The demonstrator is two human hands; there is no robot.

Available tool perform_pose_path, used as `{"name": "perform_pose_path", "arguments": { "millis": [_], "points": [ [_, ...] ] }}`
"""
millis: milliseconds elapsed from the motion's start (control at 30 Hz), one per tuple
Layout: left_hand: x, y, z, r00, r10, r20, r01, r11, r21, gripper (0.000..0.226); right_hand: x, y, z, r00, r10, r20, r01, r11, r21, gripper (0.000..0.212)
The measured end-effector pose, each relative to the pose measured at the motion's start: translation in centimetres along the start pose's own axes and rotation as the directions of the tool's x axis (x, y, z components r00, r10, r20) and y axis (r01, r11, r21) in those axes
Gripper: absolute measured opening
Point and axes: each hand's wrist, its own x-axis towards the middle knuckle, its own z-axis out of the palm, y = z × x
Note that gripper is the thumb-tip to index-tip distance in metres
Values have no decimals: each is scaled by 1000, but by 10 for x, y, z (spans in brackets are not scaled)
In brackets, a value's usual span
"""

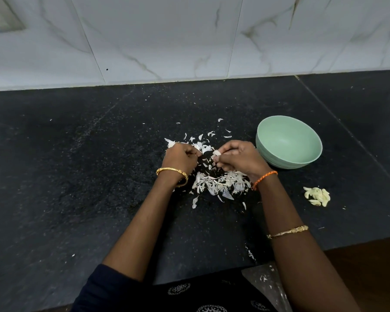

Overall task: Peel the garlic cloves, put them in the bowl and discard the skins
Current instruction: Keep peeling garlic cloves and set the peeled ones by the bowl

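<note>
One green bowl (pixel 288 143) stands on the black counter (pixel 77 176). Two hands work over it, a left hand (pixel 181 157) and a right hand (pixel 236 157), with one garlic clove (pixel 216 152) between the right fingertips. Peeled cloves (pixel 317 196) lie in one small heap, perhaps seven or eight, though they overlap too much for a sure count. The skins (pixel 218 184) are too many to count: dozens of scraps. The wrists carry three bands: two gold bangles, one orange thread.
</note>
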Motion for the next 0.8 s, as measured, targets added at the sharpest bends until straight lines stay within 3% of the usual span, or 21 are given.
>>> {"name": "perform_pose_path", "arguments": {
  "millis": [67, 133, 233, 433, 533, 667, 800],
  "points": [
    [-1, 2, 1, 999, 36, 19, -36, 999, -5, 18, -4, 1, -1, 1000, 11, 24, -13, 996, 83, 14],
    [0, 5, 3, 998, 42, 54, -34, 991, -127, 11, -6, 3, 1, 999, 10, 47, -17, 989, 147, 14],
    [1, 10, 3, 991, 3, 132, 39, 947, -319, 10, -7, 2, 3, 1000, 2, 29, -9, 971, 241, 15],
    [-2, 16, 5, 980, -107, 167, 177, 849, -498, 5, -6, 3, 5, 1000, 11, 0, -10, 964, 266, 9],
    [-5, 17, 7, 968, -154, 197, 235, 833, -501, 15, -8, 7, 6, 1000, 14, -11, -11, 970, 244, 13],
    [-6, 10, 10, 977, -179, 114, 207, 918, -339, 22, -11, 13, 6, 998, 32, -45, -20, 966, 256, 15],
    [-13, 16, 7, 963, -187, 194, 258, 850, -460, 18, -14, 13, 8, 999, 15, -50, -3, 973, 232, 14]
  ]
}}
